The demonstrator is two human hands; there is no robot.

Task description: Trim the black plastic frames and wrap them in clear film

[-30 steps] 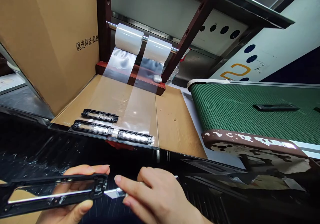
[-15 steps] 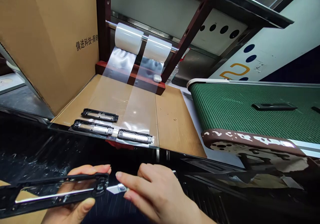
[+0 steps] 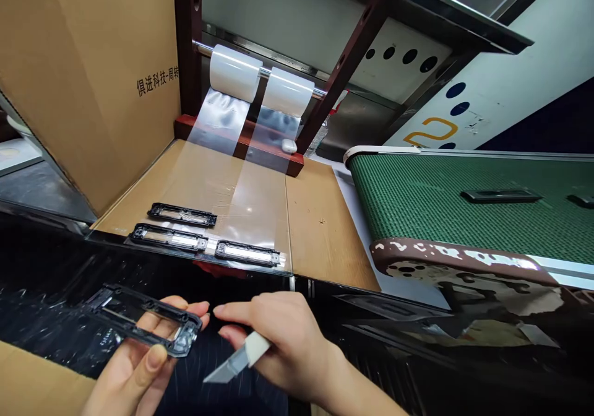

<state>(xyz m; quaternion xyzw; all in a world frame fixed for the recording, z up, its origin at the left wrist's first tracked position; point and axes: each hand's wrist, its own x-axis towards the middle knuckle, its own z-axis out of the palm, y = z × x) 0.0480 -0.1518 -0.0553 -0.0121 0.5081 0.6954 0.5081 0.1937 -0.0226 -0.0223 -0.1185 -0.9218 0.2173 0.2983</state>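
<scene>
A long black plastic frame point(image 3: 134, 332) with a rectangular window is gripped between the thumb and fingers of my left hand point(image 3: 139, 366), tilted down to the right. My right hand point(image 3: 288, 348) holds a utility knife point(image 3: 241, 357) with a pale handle. Its bare blade points down to the left, apart from the frame. The index fingertip of my right hand is close to my left fingertips. Behind the hands, similar black frames lie on film over cardboard: an upper one point(image 3: 182, 214), a lower left one point(image 3: 167, 237) and a right one point(image 3: 247, 253).
Two film rolls point(image 3: 236, 72) hang on a metal rod, with clear strips drawn over the cardboard sheet point(image 3: 320, 218). A tall cardboard box point(image 3: 93, 82) stands at left. On the right, a green conveyor belt point(image 3: 417, 187) carries a dark part point(image 3: 501, 196). A small white object point(image 3: 288, 147) rests on the red bar.
My left hand has turned the black frame and drawn it inward. The knife blade has swung down, away from the frame's end. Parts on the conveyor have shifted left.
</scene>
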